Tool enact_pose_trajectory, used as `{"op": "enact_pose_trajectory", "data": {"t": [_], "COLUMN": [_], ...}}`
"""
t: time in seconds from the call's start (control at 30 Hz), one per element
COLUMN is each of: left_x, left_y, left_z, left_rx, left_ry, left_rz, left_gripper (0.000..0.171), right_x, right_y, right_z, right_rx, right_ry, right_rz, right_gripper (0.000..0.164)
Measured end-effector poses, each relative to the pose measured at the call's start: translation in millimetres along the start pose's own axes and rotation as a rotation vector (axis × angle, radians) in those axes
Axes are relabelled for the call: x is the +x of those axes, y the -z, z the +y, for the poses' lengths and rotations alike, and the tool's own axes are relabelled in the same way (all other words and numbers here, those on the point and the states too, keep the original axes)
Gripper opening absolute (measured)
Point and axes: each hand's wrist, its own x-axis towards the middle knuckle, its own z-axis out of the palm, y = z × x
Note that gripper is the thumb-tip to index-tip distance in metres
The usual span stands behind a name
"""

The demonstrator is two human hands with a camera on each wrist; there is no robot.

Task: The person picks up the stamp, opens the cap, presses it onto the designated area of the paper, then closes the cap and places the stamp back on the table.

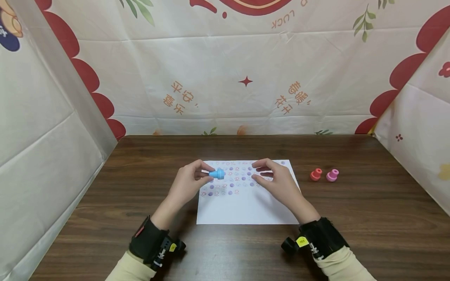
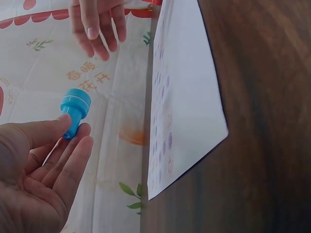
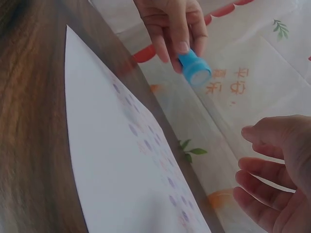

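Note:
Between thumb and fingers, my left hand (image 1: 188, 180) pinches a blue stamp (image 1: 217, 174) by its narrow handle, holding it sideways above the white paper (image 1: 242, 208). In the right wrist view the round, pale end of the stamp (image 3: 198, 73) faces across toward the right hand. My right hand (image 1: 277, 181) hovers over the paper's right part, fingers loosely bent and thumb apart, with nothing in them. Rows of small purple, red and blue prints cover the paper's upper part. The left wrist view shows the stamp (image 2: 75, 109) held at the fingertips.
To the right of the paper, a red stamp (image 1: 316, 174) and a pink stamp (image 1: 332, 175) stand on the brown wooden table (image 1: 355, 218). A patterned white cloth (image 1: 218, 58) hangs behind the table and along both sides.

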Motion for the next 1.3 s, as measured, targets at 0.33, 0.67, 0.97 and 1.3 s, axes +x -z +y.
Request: {"op": "enact_pose_trajectory", "data": {"t": [0.33,0.67,0.97,1.3], "left_x": [-1.5,-3.7,-4.8,-3.8], "left_y": [-11.7,-20.3,-22.1,-24.4], "left_z": [7.2,9.6,12.4,12.5], "left_rx": [-0.011,-0.055,-0.07,-0.087], "left_ry": [0.03,0.018,-0.008,0.017], "left_rz": [-0.018,-0.064,-0.078,-0.09], "left_gripper": [0.018,0.019,0.02,0.018], "right_x": [2,1,-1,-2], "right_y": [-20,-32,-37,-39], "right_z": [-7,-14,-18,-18], "right_rx": [0.041,0.058,0.067,0.04], "right_ry": [0.017,0.022,0.008,-0.003], "right_rz": [-0.052,-0.104,-0.12,-0.122], "right_gripper": [0.031,0.033,0.029,0.024]}}
